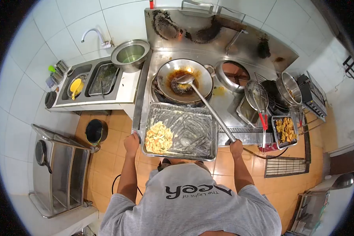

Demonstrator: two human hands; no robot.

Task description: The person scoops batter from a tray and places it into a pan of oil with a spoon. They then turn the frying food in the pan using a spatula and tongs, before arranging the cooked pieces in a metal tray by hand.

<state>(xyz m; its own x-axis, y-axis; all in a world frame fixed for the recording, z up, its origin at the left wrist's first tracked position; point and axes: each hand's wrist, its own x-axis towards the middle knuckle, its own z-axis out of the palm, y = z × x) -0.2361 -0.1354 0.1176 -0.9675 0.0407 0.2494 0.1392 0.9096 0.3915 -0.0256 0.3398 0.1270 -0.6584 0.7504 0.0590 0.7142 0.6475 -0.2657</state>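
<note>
My right hand (236, 149) is closed around the end of a long-handled wok spatula (208, 103). The spatula's head rests inside a wok (166, 74), over a little dark oil and browned residue. At the stove's front left corner, my left hand (131, 144) has its fingers curled beside a metal tray (185, 156); whether it grips the stove edge or something else cannot be made out. The tray lies in front of the wok, its bottom streaked with pale batter. A heap of pale, coated food pieces (159, 137) fills the tray's left side.
Right of the wok stand a round pan (233, 76), a strainer (256, 94), red-handled tongs (262, 121) and a steel bowl (289, 89). A small tray (279, 144) holds fried pieces. To the left are a sink (88, 84), a large pot (130, 55) and a black bucket (96, 131).
</note>
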